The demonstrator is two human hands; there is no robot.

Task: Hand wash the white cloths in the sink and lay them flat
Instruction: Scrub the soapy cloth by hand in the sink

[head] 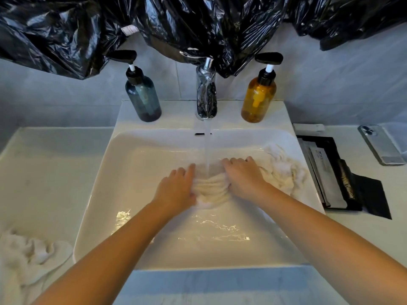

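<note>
Now mid-wash, we bunch a white cloth [211, 188] under the running tap [206, 100] in the sink [152, 148], left hand [176, 188] and right hand [243, 177] each clutching an end with curled fingers. Next, we judge, comes wringing, then laying it flat.

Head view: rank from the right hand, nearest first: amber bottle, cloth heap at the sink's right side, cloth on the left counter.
1. cloth heap, just right of the right hand.
2. amber bottle, on the back ledge.
3. counter cloth, far left.
</note>
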